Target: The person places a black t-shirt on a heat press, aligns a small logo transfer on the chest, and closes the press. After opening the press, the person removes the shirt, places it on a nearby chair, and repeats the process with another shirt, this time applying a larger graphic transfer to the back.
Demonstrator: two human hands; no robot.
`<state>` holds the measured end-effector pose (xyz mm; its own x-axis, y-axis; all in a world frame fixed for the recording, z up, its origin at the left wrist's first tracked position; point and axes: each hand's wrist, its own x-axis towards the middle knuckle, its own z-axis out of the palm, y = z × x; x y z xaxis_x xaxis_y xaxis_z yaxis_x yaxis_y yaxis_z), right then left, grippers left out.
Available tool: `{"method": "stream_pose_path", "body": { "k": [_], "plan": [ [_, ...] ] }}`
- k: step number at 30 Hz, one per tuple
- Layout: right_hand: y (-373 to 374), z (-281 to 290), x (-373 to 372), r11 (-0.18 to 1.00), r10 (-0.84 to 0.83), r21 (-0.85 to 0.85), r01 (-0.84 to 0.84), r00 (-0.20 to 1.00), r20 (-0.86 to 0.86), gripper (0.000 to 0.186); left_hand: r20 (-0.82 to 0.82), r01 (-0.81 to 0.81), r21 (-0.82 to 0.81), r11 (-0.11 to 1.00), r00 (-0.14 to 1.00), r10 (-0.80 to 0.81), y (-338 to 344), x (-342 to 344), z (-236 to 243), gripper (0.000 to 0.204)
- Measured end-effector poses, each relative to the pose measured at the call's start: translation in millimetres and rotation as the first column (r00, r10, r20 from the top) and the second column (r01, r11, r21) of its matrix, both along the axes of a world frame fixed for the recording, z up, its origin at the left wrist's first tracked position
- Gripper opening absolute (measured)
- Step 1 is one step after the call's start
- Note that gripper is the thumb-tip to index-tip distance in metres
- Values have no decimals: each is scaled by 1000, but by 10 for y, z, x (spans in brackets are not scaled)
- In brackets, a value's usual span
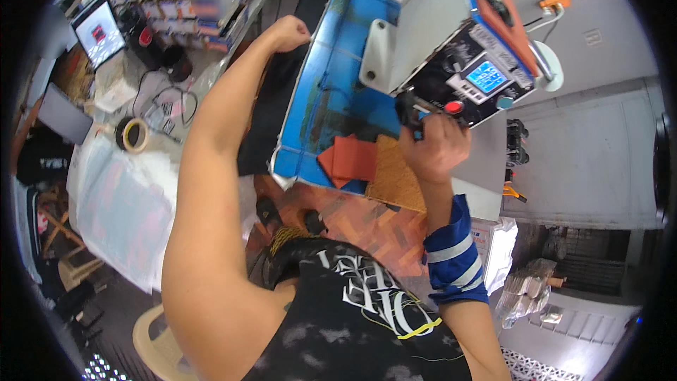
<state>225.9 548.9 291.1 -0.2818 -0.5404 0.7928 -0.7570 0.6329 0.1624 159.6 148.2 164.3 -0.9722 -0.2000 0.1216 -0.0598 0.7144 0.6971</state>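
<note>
My left hand (288,32) has curled fingers at the upper left edge of a blue press bed (307,99); whether they grip anything there is unclear. My right hand (434,142) is wrapped round a black handle (407,109) below the machine's control panel (437,85), which has a lit screen and red button. Orange-red square pieces (349,159) lie on the bed's near right part, overlapping a tan fibrous piece (391,176). A white bracketed plate (377,56) stands over the bed. Black material (257,141) shows left of the bed.
At left, a pale work table (120,204) carries a tape roll (132,134), cables and a laptop (99,32). Stacked boxes (183,0) stand behind it. A plastic chair (151,335) is at lower left. A pale wrapped box (497,247) sits right of my striped blue sleeve.
</note>
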Motion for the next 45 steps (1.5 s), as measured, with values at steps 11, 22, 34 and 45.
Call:
{"method": "stream_pose_path", "body": {
  "k": [11,22,34,45],
  "plan": [
    [-72,118,26,984,71,-165,-68,997,12,27,-61,-226,-263,938,974,217,438,267,457,22],
    [63,158,125,993,-114,43,106,963,244,33,83,-729,428,535,621,780,719,3145,-875,24],
    [-61,526,144,958,-115,286,-33,867,486,48,779,-693,186,697,536,325,4356,5537,-2979,28],
    [-253,245,-137,861,168,404,-310,922,349,62,474,-988,-138,-68,-127,871,5518,7338,-2270,24]
  ]
}}
